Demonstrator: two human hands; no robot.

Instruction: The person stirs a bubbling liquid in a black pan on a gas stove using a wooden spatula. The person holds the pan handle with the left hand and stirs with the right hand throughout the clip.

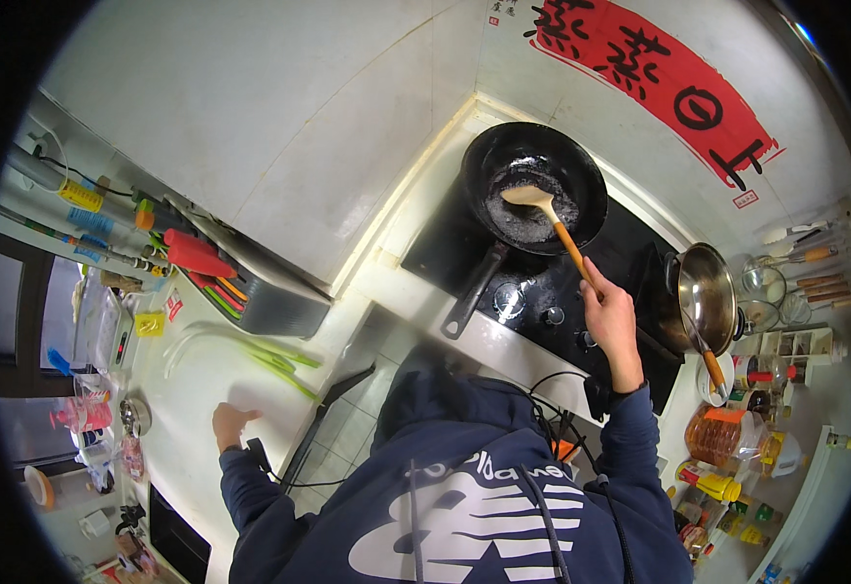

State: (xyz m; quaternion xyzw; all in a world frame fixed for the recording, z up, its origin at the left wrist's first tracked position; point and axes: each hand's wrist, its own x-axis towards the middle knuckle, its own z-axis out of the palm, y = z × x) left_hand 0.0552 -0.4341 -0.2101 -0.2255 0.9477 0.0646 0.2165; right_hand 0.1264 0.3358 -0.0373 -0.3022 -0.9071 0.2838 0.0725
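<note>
My right hand [610, 316] is wrapped round the wooden handle of a spatula [529, 197], whose pale beige head rests inside a black frying pan [588, 170]. Bubbly, foamy liquid [527, 226] covers the pan's bottom. The pan stands on the black cooktop [527, 311], its long handle pointing toward me, untouched. Over the white counter on the left, my left hand [235, 425] is empty, thumb held apart from the other fingers. Beyond it, several green stalks [284, 362] lie on the white surface.
A steel pot [706, 292] sits at the cooktop's right, a wooden-handled utensil [709, 365] leaning at its near side. Sauce and oil bottles [722, 433] crowd the right counter. A dark knife holder [274, 297] stands at the left. Black cables [552, 414] hang before me.
</note>
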